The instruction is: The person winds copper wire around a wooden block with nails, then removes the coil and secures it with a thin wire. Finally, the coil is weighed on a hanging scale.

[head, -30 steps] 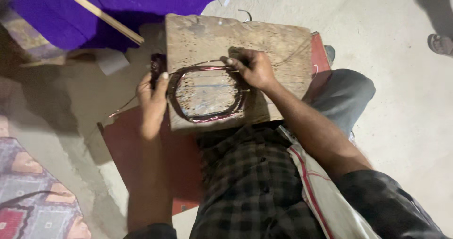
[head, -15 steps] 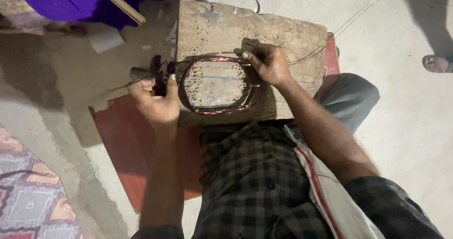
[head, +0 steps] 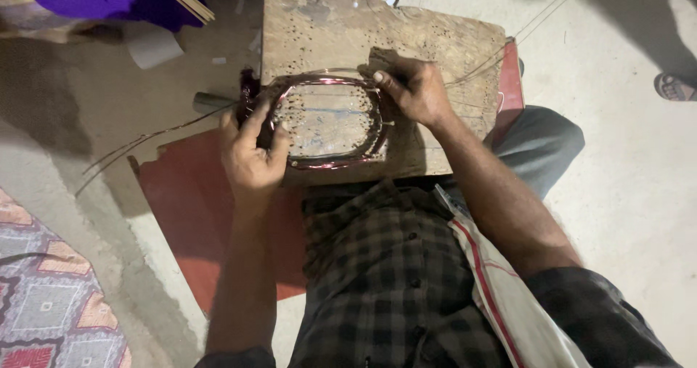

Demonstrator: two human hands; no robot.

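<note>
While an oval coil of reddish copper wire (head: 327, 121) lies flat on a worn wooden block (head: 377, 27), the left hand (head: 250, 154) presses its left end with fingers curled over the strands, and the right hand (head: 414, 88) pinches the coil's upper right bend between thumb and fingers. Loose wire tails (head: 138, 143) trail off left across the concrete floor (head: 639, 179), and a red mat (head: 189, 208) lies under the block, near a patterned rug (head: 43, 295).

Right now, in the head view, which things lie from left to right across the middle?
Patterned rug → red mat → left hand → oval coil of reddish copper wire → right hand → bare concrete floor.
</note>
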